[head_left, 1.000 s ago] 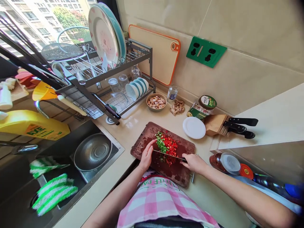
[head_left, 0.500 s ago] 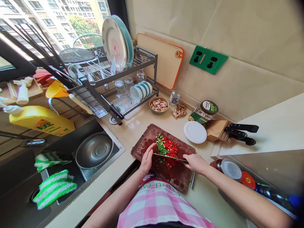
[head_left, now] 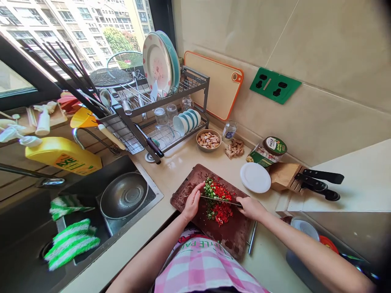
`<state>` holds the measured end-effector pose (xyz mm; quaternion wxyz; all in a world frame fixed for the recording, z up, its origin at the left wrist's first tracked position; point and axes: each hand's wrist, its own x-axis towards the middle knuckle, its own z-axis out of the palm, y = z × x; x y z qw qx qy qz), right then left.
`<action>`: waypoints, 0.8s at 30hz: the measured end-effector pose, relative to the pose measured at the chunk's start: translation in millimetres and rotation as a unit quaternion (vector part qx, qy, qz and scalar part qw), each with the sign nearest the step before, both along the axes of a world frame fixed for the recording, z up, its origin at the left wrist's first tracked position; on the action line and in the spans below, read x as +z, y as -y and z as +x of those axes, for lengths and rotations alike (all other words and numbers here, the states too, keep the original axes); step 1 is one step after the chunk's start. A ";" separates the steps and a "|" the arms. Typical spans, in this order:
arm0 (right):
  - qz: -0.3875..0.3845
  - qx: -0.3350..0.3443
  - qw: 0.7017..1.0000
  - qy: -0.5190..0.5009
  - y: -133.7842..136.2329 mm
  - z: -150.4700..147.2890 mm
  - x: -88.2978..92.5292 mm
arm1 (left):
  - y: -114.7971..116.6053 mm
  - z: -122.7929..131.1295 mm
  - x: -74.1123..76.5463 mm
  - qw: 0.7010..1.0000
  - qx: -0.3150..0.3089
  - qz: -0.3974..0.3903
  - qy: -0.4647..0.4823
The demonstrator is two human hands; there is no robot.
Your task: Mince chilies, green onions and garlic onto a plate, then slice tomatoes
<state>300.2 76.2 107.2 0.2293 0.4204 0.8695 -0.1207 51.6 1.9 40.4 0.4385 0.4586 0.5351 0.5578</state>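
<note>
A dark red-brown cutting board (head_left: 189, 187) lies at the counter's front edge. On it sits a pile of chopped red and green chilli (head_left: 218, 201). My right hand (head_left: 251, 206) is closed round the handle of a knife (head_left: 218, 199), whose blade lies across the pile. My left hand (head_left: 193, 200) rests on the blade's far end, fingers curled over it, beside the green pieces.
A white plate (head_left: 255, 177), a wooden knife block (head_left: 285, 176) and a jar (head_left: 274, 146) stand right of the board. A bowl of nuts (head_left: 209, 140) and a dish rack (head_left: 165, 118) sit behind. The sink (head_left: 91, 211) with a steel pan (head_left: 124, 196) lies left.
The knife has moved up into the middle of the chilli pile, so more chopped pieces lie on the near side of the blade. Both hands stay on the knife. The view has shifted.
</note>
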 end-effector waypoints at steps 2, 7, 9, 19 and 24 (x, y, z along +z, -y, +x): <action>0.001 0.012 1.000 -0.009 -6.4 -3.7 11.5 | 0.1 -5.6 2.8 1.000 0.014 -0.017 0.009; -0.003 0.023 1.000 -0.009 -31.5 -17.6 29.4 | -12.8 -16.8 6.4 0.999 0.039 -0.004 0.003; -0.010 0.016 1.000 -0.005 -34.6 -18.9 22.5 | -18.2 -14.9 4.2 1.000 0.028 -0.002 -0.005; -0.013 0.021 1.000 -0.010 -21.9 -12.4 27.6 | -7.5 -13.0 14.8 0.999 0.014 -0.022 0.023; -0.015 0.003 1.000 0.020 11.7 -1.8 21.4 | 13.7 -8.0 10.0 0.998 -0.022 -0.037 0.041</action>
